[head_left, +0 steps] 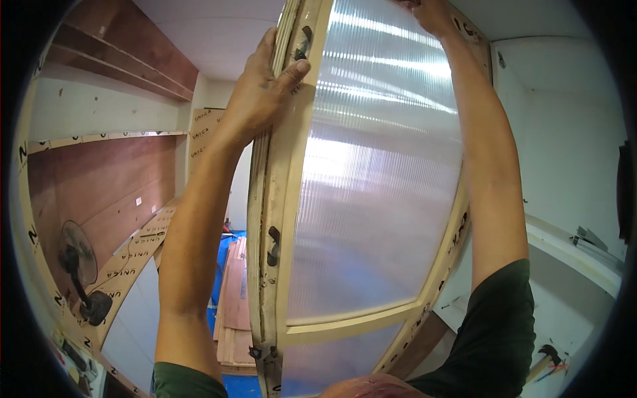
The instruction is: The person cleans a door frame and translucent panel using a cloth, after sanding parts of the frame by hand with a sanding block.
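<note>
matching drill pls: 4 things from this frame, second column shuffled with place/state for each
1. left hand
2. right hand
3. standing fan
4. stacked boards

a. down on the blue sheet, behind the frame
b. at the panel's top right corner
c. lower left, by the brown wall
d. gripping the frame's left edge near a black hinge

Pairs: 1-d, 2-b, 3-c, 4-a

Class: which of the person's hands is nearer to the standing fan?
Left. The left hand grips the door frame above the fan; the right hand is farther across.

Single head view: worn at head height, aimed forward and upward, held very close to a framed translucent panel [371, 172]; fisheye-bent edges.
</note>
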Demonstrator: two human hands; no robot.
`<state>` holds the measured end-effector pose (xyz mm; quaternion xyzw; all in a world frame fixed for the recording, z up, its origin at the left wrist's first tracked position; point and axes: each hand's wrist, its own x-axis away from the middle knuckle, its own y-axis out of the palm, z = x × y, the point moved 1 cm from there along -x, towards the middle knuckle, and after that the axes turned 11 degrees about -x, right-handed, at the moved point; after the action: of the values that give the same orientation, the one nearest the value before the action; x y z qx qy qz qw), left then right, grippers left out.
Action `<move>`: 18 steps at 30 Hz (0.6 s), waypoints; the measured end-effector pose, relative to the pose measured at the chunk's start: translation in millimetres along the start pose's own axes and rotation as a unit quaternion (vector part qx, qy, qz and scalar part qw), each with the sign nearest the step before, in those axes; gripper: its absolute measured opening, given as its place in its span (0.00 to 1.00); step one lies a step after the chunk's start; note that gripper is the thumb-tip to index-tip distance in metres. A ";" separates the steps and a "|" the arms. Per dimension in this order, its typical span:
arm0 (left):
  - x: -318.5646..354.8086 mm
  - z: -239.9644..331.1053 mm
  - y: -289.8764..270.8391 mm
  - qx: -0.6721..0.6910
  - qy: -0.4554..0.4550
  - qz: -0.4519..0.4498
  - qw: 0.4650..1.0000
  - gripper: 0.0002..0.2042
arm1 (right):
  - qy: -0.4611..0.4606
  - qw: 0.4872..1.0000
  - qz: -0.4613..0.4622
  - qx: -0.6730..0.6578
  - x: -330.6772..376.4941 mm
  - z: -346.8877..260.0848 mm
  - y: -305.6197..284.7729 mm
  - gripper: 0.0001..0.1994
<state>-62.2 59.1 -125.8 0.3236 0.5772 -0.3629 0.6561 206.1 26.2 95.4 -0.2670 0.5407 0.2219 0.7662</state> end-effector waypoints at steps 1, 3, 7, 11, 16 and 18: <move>-0.6 -1.5 1.6 -0.005 0.003 0.000 1.000 0.43 | -0.001 1.000 0.005 0.005 -0.8 2.5 1.1 0.16; -1.1 -1.8 3.4 -0.011 0.009 0.002 1.000 0.43 | -0.005 1.000 0.012 0.019 -7.5 4.5 -0.8 0.16; -1.6 -2.2 1.7 -0.007 0.025 0.005 1.000 0.43 | 0.009 1.000 0.006 0.022 -11.6 12.0 2.1 0.19; -2.9 1.3 2.0 0.006 0.049 0.009 0.999 0.43 | -0.029 0.983 0.065 0.168 -18.2 26.6 9.6 0.22; -2.5 -6.6 3.7 -0.006 0.048 0.016 0.999 0.43 | 0.010 0.997 0.004 0.082 -19.5 10.2 13.8 0.24; -3.8 -7.2 2.5 -0.012 0.060 0.020 0.998 0.44 | -0.001 0.998 -0.006 0.063 -21.0 -0.5 17.5 0.25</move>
<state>-64.1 66.9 -122.9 0.3482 0.6131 -0.3230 0.6313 188.1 38.1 112.2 -0.2211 0.5509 0.1828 0.7837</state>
